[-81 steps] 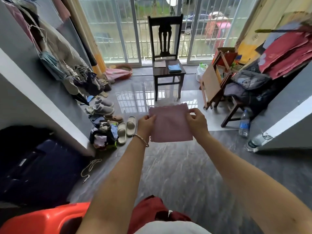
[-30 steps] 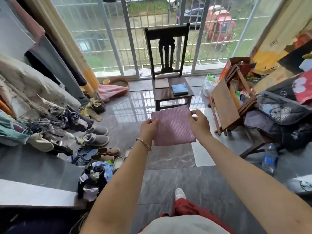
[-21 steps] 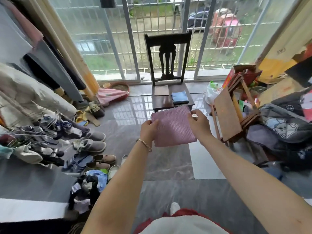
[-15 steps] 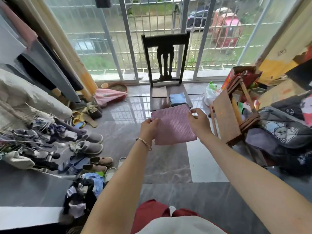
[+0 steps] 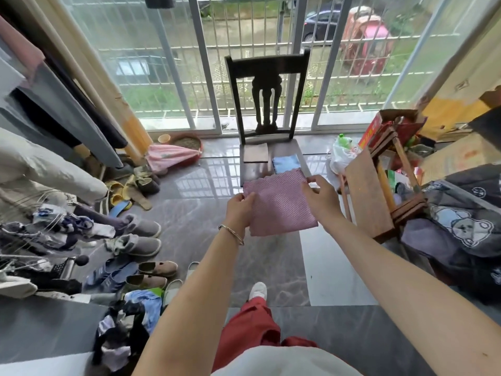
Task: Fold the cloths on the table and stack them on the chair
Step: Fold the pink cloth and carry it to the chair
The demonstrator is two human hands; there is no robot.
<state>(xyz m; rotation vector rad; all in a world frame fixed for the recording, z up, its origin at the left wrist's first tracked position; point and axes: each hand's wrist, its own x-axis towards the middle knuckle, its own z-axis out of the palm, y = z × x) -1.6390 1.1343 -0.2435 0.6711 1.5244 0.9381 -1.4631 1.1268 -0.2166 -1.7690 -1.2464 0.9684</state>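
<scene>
Left fingers (image 5: 248,198): curled over the left edge of the pink cloth (image 5: 279,204), thumb on top, pinching it.
Right fingers (image 5: 311,181): thumb and forefinger pinch the cloth's top right corner; the rest are loosely bent.
Left hand (image 5: 240,211): thin metal bangle (image 5: 231,234) on the wrist.
Right hand (image 5: 322,199): level with the left, cloth stretched between.
Pink cloth: folded to a rough square, held in the air just in front of the chair (image 5: 267,66).
Chair: dark wood, carved back, seat towards the person.
On chair seat: blue folded cloth (image 5: 286,164) on the right, brown folded cloth (image 5: 255,152) at left rear, slightly apart.
Left of chair: shoes (image 5: 141,242) and slippers on the floor.
Right of chair: white plastic bag (image 5: 340,156), then a wooden frame (image 5: 366,196).
Behind chair: barred glass doors (image 5: 206,63).
</scene>
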